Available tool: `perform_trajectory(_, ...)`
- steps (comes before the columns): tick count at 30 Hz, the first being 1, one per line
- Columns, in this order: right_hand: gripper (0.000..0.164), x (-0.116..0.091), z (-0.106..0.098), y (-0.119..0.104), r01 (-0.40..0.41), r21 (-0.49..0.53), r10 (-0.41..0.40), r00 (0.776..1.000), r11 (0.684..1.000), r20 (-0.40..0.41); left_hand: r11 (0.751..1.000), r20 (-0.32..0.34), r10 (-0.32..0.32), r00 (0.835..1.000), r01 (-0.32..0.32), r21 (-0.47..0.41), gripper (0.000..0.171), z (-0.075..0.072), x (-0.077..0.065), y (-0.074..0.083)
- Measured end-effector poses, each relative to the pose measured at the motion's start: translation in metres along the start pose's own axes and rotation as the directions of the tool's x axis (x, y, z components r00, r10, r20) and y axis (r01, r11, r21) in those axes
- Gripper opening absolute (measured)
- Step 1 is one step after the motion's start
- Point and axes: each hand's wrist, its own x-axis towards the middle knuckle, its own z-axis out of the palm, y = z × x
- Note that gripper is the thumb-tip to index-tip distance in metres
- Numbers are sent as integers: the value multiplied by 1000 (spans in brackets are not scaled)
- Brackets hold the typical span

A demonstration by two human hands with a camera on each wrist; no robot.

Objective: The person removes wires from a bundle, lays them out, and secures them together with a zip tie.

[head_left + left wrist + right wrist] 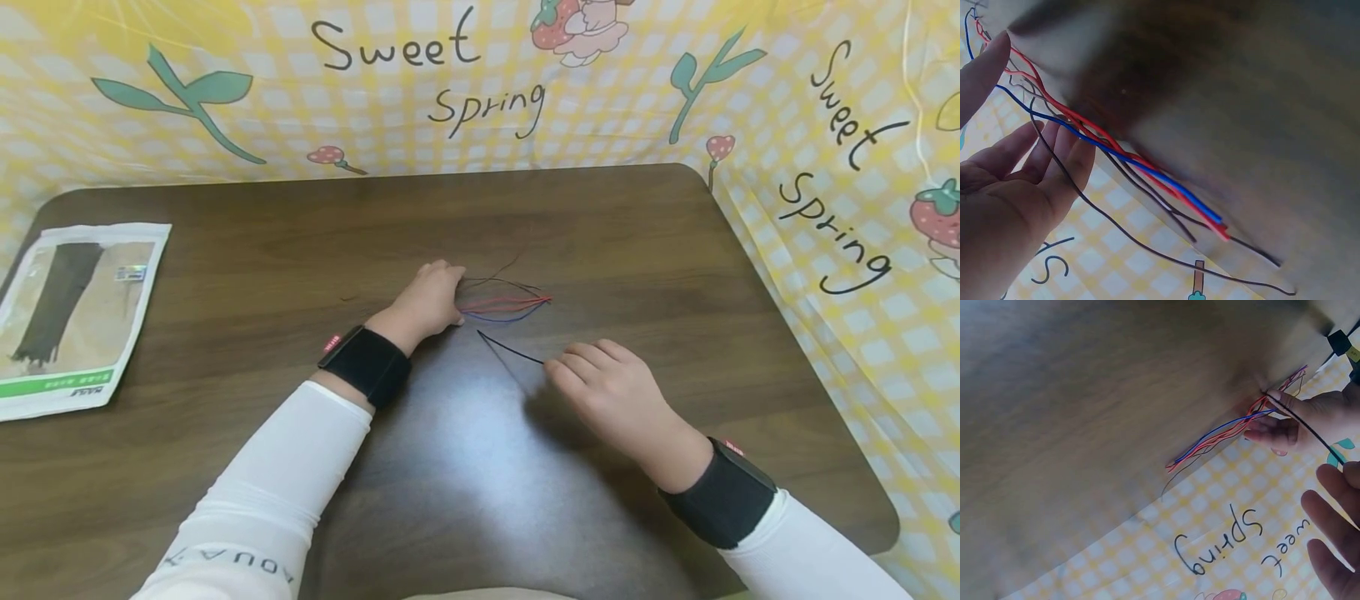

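My left hand rests on the table at the left end of a loose bundle of thin wires. In the left wrist view the thumb and fingers stand apart, with the wires running between them. The bundle has red wires, a blue wire and several dark wires. My right hand, to the right and nearer the body, pinches one end of a black wire. That wire's other end points toward the left hand, raised over the table with its shadow below.
A flat packet with a clear window and a green stripe lies at the table's left. The brown wooden table meets a yellow checked cloth at its back and right edges. A small dark scrap lies left of the left hand.
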Motion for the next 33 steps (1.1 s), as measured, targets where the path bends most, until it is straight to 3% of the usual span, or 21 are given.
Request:
perform_trajectory(4,18,6,5,0,-6,-18,6,999,1000,44,1000,-5,16,1000,-16,12,69,1,1,0)
perform_trajectory(18,10,23,28,-1,-39,-68,44,996,997,79,997,-58,68,996,-67,23,44,0,0,0)
perform_trajectory(27,24,34,41,-4,-70,-102,83,988,992,127,994,-80,105,991,-105,2,28,3,0,-1)
perform_trajectory(33,19,37,51,-4,-87,-101,101,984,991,149,991,-99,136,986,-136,4,23,5,0,-2)
